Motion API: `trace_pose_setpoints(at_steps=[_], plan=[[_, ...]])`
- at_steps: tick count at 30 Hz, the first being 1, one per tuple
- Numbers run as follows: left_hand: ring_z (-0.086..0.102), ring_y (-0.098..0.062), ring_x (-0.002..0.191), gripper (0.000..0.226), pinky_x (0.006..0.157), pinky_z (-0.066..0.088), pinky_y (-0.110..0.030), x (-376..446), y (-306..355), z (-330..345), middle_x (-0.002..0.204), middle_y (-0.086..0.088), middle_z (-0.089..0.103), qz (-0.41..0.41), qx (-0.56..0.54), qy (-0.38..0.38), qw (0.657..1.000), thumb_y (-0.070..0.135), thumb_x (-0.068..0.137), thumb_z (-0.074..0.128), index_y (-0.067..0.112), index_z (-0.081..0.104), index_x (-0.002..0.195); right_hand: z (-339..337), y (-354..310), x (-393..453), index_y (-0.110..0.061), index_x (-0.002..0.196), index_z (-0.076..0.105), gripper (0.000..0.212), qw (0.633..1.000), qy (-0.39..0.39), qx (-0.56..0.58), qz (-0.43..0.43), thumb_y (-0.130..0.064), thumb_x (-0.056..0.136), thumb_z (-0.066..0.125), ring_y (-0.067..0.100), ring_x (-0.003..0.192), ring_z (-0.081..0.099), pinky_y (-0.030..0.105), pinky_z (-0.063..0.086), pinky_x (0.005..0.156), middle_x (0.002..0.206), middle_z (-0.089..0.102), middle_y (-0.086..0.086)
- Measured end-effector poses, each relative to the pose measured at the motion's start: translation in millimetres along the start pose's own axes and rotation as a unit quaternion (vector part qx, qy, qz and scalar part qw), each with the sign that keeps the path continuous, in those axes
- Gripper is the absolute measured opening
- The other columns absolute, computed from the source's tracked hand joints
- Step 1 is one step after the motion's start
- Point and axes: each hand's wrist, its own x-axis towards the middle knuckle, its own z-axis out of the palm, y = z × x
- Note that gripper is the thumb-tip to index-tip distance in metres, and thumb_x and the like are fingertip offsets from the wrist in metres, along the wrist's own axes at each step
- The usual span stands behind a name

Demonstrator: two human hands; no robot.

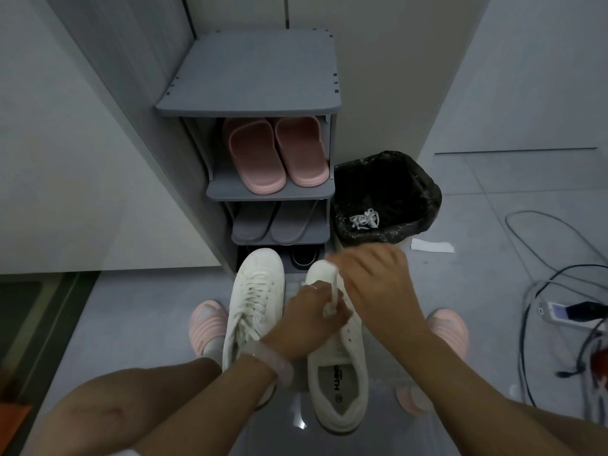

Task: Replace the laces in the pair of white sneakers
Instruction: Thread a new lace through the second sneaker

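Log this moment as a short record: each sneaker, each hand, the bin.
left sneaker: laced, on floor
right sneaker: eyelets bare where visible
left hand: pinches white lace over right sneaker
right hand: fingers spread above the toe, grip unclear
bin: black liner, white laces inside

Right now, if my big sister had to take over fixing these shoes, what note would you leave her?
Left hand: pinches the new white lace over the right sneaker.
Right hand: fingers spread above that sneaker's toe; whether it holds the lace's other end is not clear.
Things: both sneakers stand on the floor in front of the shoe rack. An old lace lies in the black bin.
Done: the left sneaker is laced up.
Left: thread the lace through the right sneaker's eyelets, which look bare near the opening.
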Motion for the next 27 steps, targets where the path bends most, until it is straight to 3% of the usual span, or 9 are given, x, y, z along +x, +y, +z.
trace_pose_setpoints(at_steps=[2, 4, 6, 8, 13, 17, 20, 22, 27], plan=[[0.059, -0.004, 0.072, 0.02, 0.073, 0.043, -0.018, 7.2, 9.1, -18.8, 0.067, 0.008, 0.066, -0.096, -0.198, 0.041, 0.975, 0.021, 0.086, 0.057, 0.014, 0.067, 0.07, 2.5, -0.7, 5.3, -0.011, 0.112, 0.062, 0.026, 0.984, -0.016, 0.033, 0.175, -0.018, 0.087, 0.058, 0.022, 0.101, 0.052, 0.032, 0.037, 0.086, 0.108, 0.063, 0.008], [0.058, -0.015, 0.063, 0.034, 0.073, 0.045, -0.025, 13.4, 10.2, -41.5, 0.05, 0.0, 0.057, -0.176, -0.353, 0.117, 0.912, 0.016, 0.08, 0.055, 0.018, 0.058, 0.046, 7.6, 8.8, 3.2, -0.011, 0.109, 0.057, 0.03, 0.928, -0.112, 0.081, 0.347, -0.025, 0.084, 0.066, 0.02, 0.093, 0.052, 0.025, 0.036, 0.077, 0.103, 0.058, 0.005], [0.052, -0.016, 0.045, 0.04, 0.059, 0.052, -0.029, 15.4, 8.8, -63.3, 0.04, 0.001, 0.044, -0.194, -0.489, 0.167, 0.834, 0.013, 0.09, 0.044, 0.013, 0.047, 0.05, 16.2, 10.8, -4.2, -0.013, 0.103, 0.059, 0.029, 0.882, -0.244, 0.087, 0.393, -0.035, 0.084, 0.065, 0.015, 0.084, 0.052, 0.025, 0.038, 0.07, 0.097, 0.058, 0.001], [0.043, -0.012, 0.035, 0.038, 0.045, 0.05, -0.024, 13.8, 8.6, -78.8, 0.037, 0.001, 0.038, -0.194, -0.524, 0.188, 0.808, 0.015, 0.096, 0.036, 0.011, 0.042, 0.059, 28.5, 2.5, -14.6, -0.014, 0.104, 0.063, 0.029, 0.873, -0.345, 0.088, 0.333, -0.037, 0.086, 0.061, 0.016, 0.093, 0.052, 0.028, 0.044, 0.078, 0.104, 0.057, 0.002], [0.056, -0.017, 0.047, 0.036, 0.057, 0.055, -0.031, 2.0, 21.0, -77.2, 0.049, -0.002, 0.056, -0.115, -0.399, 0.097, 0.905, 0.019, 0.099, 0.035, 0.008, 0.058, 0.073, 36.4, -10.7, -18.4, -0.012, 0.091, 0.061, 0.013, 0.886, -0.379, 0.088, 0.253, -0.022, 0.09, 0.052, 0.023, 0.097, 0.051, 0.031, 0.044, 0.081, 0.098, 0.056, 0.003], [0.06, -0.007, 0.098, 0.029, 0.09, 0.045, -0.021, -1.3, 19.6, -54.8, 0.102, 0.006, 0.066, 0.028, -0.148, -0.039, 0.988, 0.041, 0.096, 0.032, 0.036, 0.06, 0.101, 28.8, -18.7, -6.7, -0.022, 0.092, 0.054, 0.015, 0.81, -0.402, 0.291, 0.313, -0.01, 0.083, 0.054, 0.021, 0.09, 0.059, 0.031, 0.05, 0.08, 0.09, 0.061, -0.001], [0.057, -0.013, 0.108, 0.031, 0.097, 0.042, -0.031, 1.1, 12.9, -38.5, 0.118, 0.0, 0.061, 0.045, -0.052, -0.09, 0.994, 0.032, 0.1, 0.033, 0.032, 0.056, 0.12, 20.7, -25.1, -2.6, -0.021, 0.097, 0.053, 0.023, 0.774, -0.471, 0.346, 0.245, -0.004, 0.083, 0.052, 0.003, 0.081, 0.059, 0.011, 0.044, 0.066, 0.095, 0.063, 0.004], [0.054, -0.013, 0.113, 0.035, 0.103, 0.039, -0.034, 1.5, 5.6, -31.4, 0.122, -0.001, 0.061, -0.004, -0.055, -0.121, 0.991, 0.038, 0.099, 0.03, 0.032, 0.056, 0.122, 11.6, -19.3, 0.4, -0.026, 0.088, 0.057, 0.027, 0.735, -0.478, 0.408, 0.255, 0.0, 0.081, 0.054, -0.007, 0.076, 0.058, 0.011, 0.047, 0.072, 0.085, 0.062, -0.007], [0.061, -0.021, 0.098, 0.076, 0.097, 0.042, -0.035, -4.2, -7.3, -27.0, 0.1, -0.014, 0.067, -0.035, -0.078, -0.146, 0.985, 0.066, 0.082, 0.019, 0.008, 0.064, 0.1, -8.0, -1.6, -2.6, -0.017, 0.093, 0.072, 0.023, 0.613, -0.467, 0.553, 0.318, -0.022, 0.078, 0.055, 0.01, 0.107, 0.061, 0.02, 0.046, 0.094, 0.104, 0.07, -0.002]])
